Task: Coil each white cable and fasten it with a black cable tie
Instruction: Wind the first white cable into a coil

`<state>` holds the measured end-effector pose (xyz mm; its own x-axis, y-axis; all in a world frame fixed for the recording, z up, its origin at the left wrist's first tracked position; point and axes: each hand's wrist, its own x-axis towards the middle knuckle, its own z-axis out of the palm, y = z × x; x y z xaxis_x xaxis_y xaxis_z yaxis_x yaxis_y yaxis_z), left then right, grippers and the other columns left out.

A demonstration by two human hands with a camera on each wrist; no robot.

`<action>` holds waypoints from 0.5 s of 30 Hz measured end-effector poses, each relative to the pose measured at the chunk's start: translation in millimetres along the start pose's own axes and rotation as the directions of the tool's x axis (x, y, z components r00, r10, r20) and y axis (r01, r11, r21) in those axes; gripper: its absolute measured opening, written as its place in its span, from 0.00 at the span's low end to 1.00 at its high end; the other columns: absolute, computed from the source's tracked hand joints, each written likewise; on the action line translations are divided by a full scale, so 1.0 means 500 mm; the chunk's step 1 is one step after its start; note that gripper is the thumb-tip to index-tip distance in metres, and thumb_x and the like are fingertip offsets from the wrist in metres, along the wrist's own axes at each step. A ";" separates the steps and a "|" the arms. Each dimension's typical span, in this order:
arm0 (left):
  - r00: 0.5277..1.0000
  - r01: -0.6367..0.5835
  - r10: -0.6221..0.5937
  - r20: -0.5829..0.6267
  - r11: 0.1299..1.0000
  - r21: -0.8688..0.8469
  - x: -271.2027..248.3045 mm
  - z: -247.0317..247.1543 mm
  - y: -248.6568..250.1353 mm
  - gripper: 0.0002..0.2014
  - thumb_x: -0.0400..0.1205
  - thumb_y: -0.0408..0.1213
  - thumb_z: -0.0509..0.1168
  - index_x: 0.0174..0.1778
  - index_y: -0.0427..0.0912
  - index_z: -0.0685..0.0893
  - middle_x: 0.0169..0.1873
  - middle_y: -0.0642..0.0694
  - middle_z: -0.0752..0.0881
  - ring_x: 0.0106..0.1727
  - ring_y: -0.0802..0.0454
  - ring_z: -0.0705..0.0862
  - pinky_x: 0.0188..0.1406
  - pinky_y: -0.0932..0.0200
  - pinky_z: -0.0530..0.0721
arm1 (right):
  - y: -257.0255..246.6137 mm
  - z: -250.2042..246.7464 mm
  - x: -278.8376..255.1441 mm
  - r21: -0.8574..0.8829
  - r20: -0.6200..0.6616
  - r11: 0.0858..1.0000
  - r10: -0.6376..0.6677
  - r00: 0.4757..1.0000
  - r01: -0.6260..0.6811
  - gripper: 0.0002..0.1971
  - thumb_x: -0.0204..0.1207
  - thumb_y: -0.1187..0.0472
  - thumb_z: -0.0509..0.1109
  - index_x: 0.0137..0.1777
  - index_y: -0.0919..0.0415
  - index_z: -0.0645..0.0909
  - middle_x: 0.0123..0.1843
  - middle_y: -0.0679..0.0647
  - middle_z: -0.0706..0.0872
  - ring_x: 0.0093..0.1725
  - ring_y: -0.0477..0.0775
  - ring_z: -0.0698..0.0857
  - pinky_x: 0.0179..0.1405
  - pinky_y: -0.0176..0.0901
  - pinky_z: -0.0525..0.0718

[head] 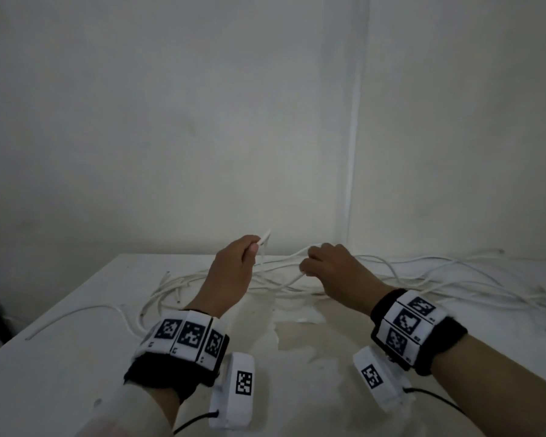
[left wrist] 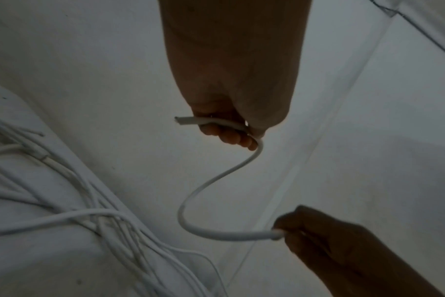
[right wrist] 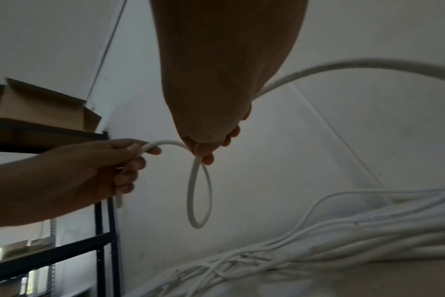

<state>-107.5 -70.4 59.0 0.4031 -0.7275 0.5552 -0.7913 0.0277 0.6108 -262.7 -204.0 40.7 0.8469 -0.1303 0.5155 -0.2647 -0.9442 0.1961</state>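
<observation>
The left hand pinches the cut end of one white cable, the tip poking past its fingers. The right hand grips the same cable a little further along, a small loop hanging between them above the surface. Behind lies the tangled pile of cables. I see no black tie, though the light is dim. Pulling more length could drag neighbouring strands along, snagging the coil or springing that first loop open.
</observation>
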 end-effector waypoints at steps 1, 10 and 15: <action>1.000 -0.015 0.015 0.017 1.000 0.000 -0.006 0.004 0.014 0.12 0.86 0.33 0.53 0.56 0.36 0.81 0.30 0.59 0.74 0.32 0.64 0.72 0.32 0.73 0.69 | -0.008 -0.013 -0.004 0.022 -0.027 1.000 -0.010 1.000 0.010 0.20 0.49 0.80 0.79 0.34 0.58 0.80 0.32 0.52 0.79 0.28 0.52 0.75 0.30 0.37 0.61; 0.989 0.017 -0.009 0.145 0.998 -0.053 -0.061 0.020 0.106 0.10 0.85 0.33 0.55 0.49 0.45 0.82 0.30 0.57 0.77 0.32 0.60 0.74 0.32 0.74 0.70 | -0.050 -0.110 -0.055 0.128 -0.145 0.992 0.002 0.989 0.017 0.14 0.74 0.54 0.58 0.36 0.57 0.83 0.29 0.52 0.78 0.23 0.54 0.76 0.29 0.36 0.61; 0.968 0.098 -0.061 0.243 0.985 -0.145 -0.088 0.021 0.131 0.12 0.84 0.34 0.55 0.40 0.48 0.82 0.28 0.57 0.82 0.26 0.60 0.72 0.24 0.73 0.69 | -0.048 -0.141 -0.074 0.402 -0.133 0.914 0.123 0.983 -0.060 0.18 0.76 0.51 0.57 0.39 0.64 0.82 0.34 0.57 0.80 0.32 0.50 0.74 0.31 0.37 0.65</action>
<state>-181.8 -43.9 68.8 0.3270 -0.8725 0.3632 -0.6727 0.0550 0.7378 -320.5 -155.4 75.9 0.7388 -0.2042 0.6422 -0.1072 -0.9765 -0.1872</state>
